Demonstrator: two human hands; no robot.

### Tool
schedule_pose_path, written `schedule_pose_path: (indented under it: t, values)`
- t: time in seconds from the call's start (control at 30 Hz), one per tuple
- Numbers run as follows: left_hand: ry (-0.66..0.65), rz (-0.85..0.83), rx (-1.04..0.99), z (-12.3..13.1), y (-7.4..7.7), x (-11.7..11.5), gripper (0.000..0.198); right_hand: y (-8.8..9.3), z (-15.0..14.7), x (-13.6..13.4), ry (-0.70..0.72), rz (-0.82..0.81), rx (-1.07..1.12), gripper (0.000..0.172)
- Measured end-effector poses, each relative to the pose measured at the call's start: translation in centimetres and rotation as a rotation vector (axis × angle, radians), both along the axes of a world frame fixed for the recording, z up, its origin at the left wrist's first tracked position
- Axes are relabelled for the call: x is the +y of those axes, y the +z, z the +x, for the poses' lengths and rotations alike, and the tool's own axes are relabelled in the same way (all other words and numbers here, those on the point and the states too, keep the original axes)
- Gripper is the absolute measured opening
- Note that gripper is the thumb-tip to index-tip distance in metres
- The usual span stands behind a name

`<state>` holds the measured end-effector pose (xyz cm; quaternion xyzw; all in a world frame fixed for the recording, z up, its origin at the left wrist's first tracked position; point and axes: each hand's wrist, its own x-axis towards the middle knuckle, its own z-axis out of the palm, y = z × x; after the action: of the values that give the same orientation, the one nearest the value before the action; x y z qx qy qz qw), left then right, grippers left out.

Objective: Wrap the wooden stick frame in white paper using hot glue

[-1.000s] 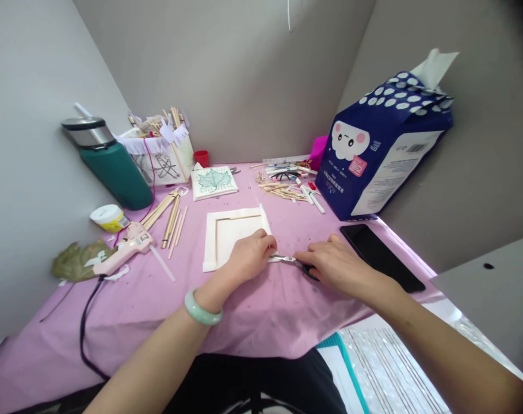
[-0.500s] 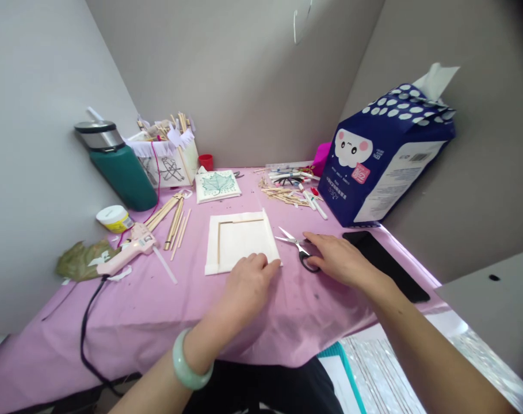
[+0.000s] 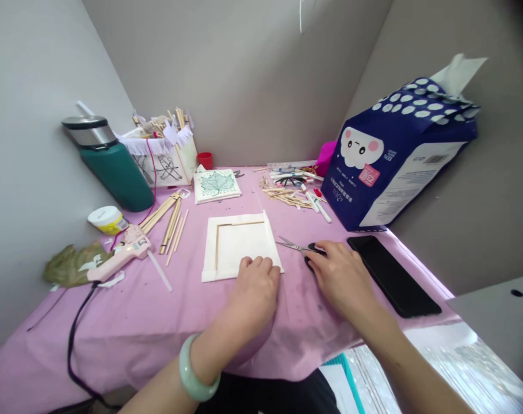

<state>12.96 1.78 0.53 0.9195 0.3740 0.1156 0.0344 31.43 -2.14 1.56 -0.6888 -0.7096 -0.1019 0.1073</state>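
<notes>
Pink cloth [image 3: 127, 322] covers the table, slack and hanging over the near edge. The white fabric square [image 3: 244, 244] lies flat at mid-table, with thin wooden strips along its far and left sides. The left hand [image 3: 255, 290] rests palm-down at its near right corner, fingers loosely bent, tips on the square's edge, closed round nothing I can see. The small scissors [image 3: 298, 248] lie on the cloth just right of the square, blades almost shut, points aimed at the square's right edge. The right hand [image 3: 336, 276] covers the black handles; I cannot tell whether the fingers are through the loops or only laid on top. A black phone [image 3: 393, 276] sits just right of that hand, and a blue tissue pack [image 3: 399, 155] stands behind it. A pink glue gun [image 3: 118, 256] is well to the left, its cord trailing off the table, with loose wooden sticks [image 3: 170, 218] beyond it. Risks, as I judge them: the blade tips lie near the left-hand fingers, so a push leftward could nick them or snag the fabric. Only one corner of the square is pinned, so it could pivot and strain the strips. The loose cloth could drag under either wrist and shift everything on it. A backward sweep of the right hand could knock the phone toward the table edge. The hanging cord could catch and pull the glue gun off.
</notes>
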Motion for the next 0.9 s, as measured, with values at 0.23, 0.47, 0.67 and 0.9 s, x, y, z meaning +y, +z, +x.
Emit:
schedule_pose_path:
  t: [0.23,0.47,0.67,0.9]
  values:
    - [-0.009,-0.027,-0.042,-0.3,-0.1,0.2,0.023,-2.3,-2.9,-1.3,0.306,0.085,0.168,0.031]
    - [0.006,-0.077,-0.067,-0.3,0.2,0.9,0.023,-2.8,-3.4,-1.0,0.29,0.071,0.104,0.03]
    - [0.067,-0.063,-0.289,-1.7,0.6,-0.1,0.025,-1.9,-4.6,-0.8,0.216,0.041,0.011,0.027]
    - [0.081,0.047,-0.403,-6.2,0.1,-2.4,0.024,-2.6,-5.6,-0.9,0.391,0.195,0.124,0.029]
